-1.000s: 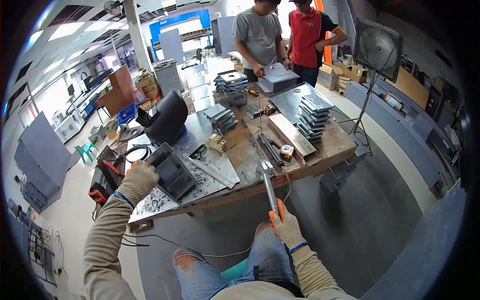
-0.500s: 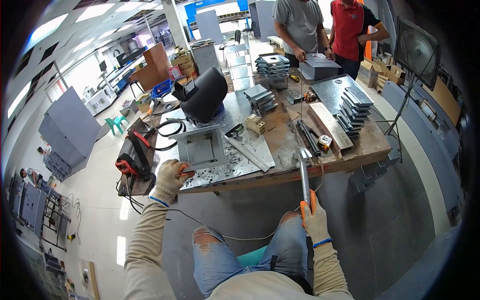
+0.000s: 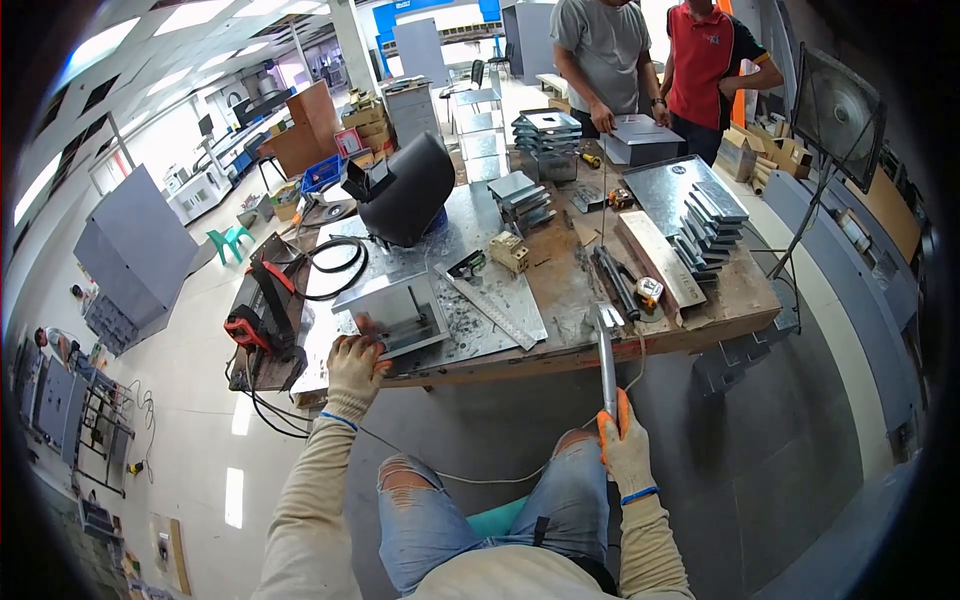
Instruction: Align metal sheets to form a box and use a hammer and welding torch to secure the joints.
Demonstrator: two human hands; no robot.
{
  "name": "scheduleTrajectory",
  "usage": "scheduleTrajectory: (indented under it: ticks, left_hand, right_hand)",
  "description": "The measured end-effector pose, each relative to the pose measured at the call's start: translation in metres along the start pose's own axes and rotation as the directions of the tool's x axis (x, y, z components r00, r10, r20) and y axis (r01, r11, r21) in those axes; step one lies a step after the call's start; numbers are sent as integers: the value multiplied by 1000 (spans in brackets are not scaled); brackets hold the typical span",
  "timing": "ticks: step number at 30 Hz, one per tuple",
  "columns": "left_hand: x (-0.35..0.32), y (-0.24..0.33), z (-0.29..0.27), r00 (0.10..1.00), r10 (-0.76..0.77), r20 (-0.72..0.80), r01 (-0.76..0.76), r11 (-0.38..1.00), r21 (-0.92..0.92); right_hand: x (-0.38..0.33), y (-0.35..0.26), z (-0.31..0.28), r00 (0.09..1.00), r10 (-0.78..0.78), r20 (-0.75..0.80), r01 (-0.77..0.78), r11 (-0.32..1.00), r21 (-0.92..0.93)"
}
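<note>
Since the earlier frame, the left hand (image 3: 357, 368) has come onto the near corner of the square metal tray (image 3: 397, 312), and the view has swung so that the desk (image 3: 740, 300) sits higher and more centred. That tray lies flat on a galvanised sheet (image 3: 470, 240) at the desk's near-left part, with a small upright piece standing inside it.

One risk, as I judge it, is that the tray slides on the smooth sheet if the gloved left hand presses unevenly, because only its fingers rest on the rim and nothing clamps it. Another is the hammer (image 3: 606, 350): its head rests at the desk's front edge, just beside a steel rule (image 3: 493, 310), and a careless lift could knock the rule or catch the thin cable (image 3: 470, 474) hanging below the edge.

Both forearms reach up from the lower edge. Left hand: fingers spread and curled down over the tray's rim, touching but not enclosing it. Right hand (image 3: 625, 452): closed around the hammer's orange grip, held low over the knee, shaft pointing up and away to the desk.

Farther off stand a black welding helmet (image 3: 408, 190), stacks of grey plates (image 3: 706, 222), and two people (image 3: 650, 60) at the far end.
</note>
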State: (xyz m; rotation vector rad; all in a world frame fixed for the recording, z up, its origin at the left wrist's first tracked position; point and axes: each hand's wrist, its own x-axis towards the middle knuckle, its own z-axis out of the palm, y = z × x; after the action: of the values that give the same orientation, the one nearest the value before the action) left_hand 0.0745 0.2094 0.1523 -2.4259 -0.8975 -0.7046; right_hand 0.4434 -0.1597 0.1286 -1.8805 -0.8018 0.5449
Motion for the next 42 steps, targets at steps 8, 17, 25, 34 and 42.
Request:
scheduleTrajectory:
  ticks: [8, 17, 25, 34, 42]
  left_hand:
    - [-28, 36, -41, 982, -69, 178, 76, 996, -35]
    - [95, 81, -119, 973, 8, -229, -69, 963, -260]
    - [174, 71, -109, 775, -69, 628, 129, 990, -49]
    - [156, 57, -84, 854, 114, 508, -50, 989, -139]
    - [177, 71, -69, 839, 3, 545, 153, 958, -241]
  right_hand:
    - [-1, -1, 9, 999, -36, -11, 37, 997, 70]
    - [-5, -9, -2, 998, 64, 24, -65, 997, 37]
    - [-10, -21, -1, 979, 199, 34, -200, 936, 290]
    - [-54, -26, 32, 968, -127, 215, 58, 952, 301]
    - [-42, -88, 108, 718, -363, 594, 418, 907, 49]
